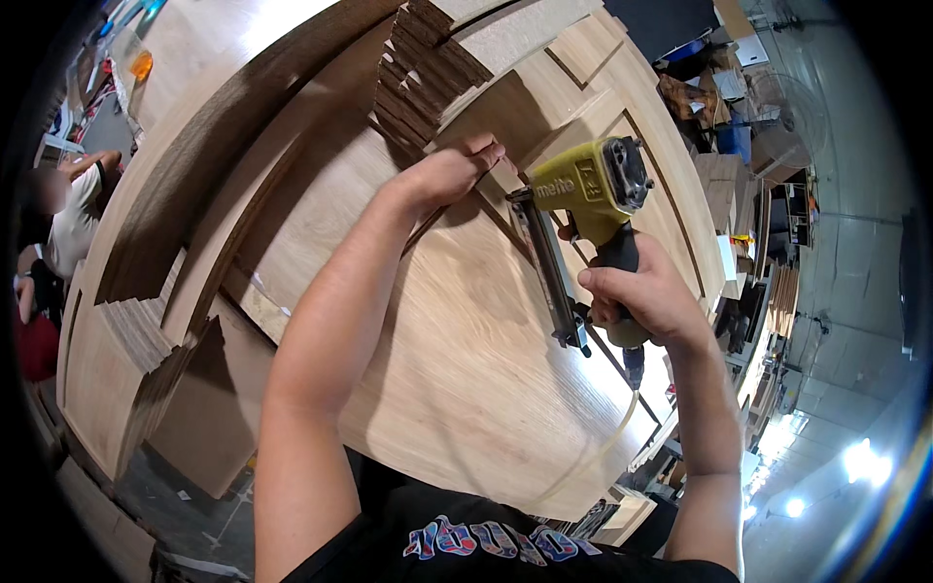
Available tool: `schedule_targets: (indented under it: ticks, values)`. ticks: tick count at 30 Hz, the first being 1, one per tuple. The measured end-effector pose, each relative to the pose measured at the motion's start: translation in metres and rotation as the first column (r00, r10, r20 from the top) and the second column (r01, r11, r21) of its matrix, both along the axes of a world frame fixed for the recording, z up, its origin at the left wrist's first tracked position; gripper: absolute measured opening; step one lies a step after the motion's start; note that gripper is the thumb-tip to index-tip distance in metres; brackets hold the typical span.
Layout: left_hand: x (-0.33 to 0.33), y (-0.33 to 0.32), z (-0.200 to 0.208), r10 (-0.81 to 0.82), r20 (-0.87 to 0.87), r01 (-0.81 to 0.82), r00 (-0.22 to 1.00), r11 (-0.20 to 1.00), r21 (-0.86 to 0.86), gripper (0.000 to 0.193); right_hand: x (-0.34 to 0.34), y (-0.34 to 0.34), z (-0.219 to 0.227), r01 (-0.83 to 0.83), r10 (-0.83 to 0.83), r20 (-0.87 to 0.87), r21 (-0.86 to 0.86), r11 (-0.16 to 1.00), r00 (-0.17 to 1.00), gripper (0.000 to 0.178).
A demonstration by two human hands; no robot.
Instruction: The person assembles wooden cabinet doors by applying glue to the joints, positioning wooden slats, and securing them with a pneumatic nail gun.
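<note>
My right hand [646, 291] is wrapped round the black grip of a yellow-green pneumatic staple gun [583, 180]. Its long dark magazine slants toward me, and its nose sits close to a thin dark-edged wooden strip [505, 228] on a broad wood-grain panel [466, 360]. An air hose [627, 418] runs from the bottom of the grip. Just left of the nose, my left hand [452, 175] has its fingers pinched together beside the strip's far end. What lies between those fingertips is too small to make out.
A stack of dark-edged strips [418, 73] stands beyond my left hand. Curved wooden boards [194, 243] rise along the left, with stacked pieces [141, 330] at their near end. A person [78, 214] is at the far left. Boards and boxes [724, 194] crowd the right side.
</note>
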State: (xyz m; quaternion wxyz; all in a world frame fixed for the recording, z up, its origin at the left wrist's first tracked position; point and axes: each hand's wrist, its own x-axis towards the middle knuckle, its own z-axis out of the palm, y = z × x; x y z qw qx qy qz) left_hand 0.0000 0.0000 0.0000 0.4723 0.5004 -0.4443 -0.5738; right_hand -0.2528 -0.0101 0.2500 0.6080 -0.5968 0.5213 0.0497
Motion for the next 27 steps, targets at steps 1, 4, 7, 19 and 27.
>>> schedule_targets:
  ticks: [1, 4, 7, 19, 27]
  values:
    - [0.0, 0.0, 0.002, -0.006, 0.025, 0.007, 1.0, 1.0, -0.027, 0.048, -0.001, -0.001, -0.001, 0.003, -0.003, 0.007, 0.003, 1.0, 1.0, 0.05]
    - [-0.005, 0.004, 0.007, 0.029, 0.022, -0.028, 0.999, 0.999, -0.02, 0.04, 0.001, 0.002, 0.001, 0.001, -0.001, 0.0, -0.014, 1.0, 1.0, 0.048]
    - [-0.005, 0.004, 0.008, 0.044, 0.041, -0.044, 0.998, 0.999, -0.012, 0.039, 0.002, 0.003, 0.004, -0.029, 0.027, -0.036, -0.037, 0.999, 0.999, 0.044]
    - [0.006, -0.003, 0.008, 0.0, -0.021, 0.0, 1.0, 1.0, 0.001, 0.036, 0.004, -0.023, 0.002, -0.141, 0.141, -0.009, -0.04, 0.989, 0.99, 0.014]
    - [0.017, 0.084, 0.039, 0.057, 0.153, -0.071, 0.987, 0.993, 0.09, 0.042, -0.119, 0.095, 0.058, 0.148, -0.141, 0.129, -0.039, 0.988, 0.981, 0.03]
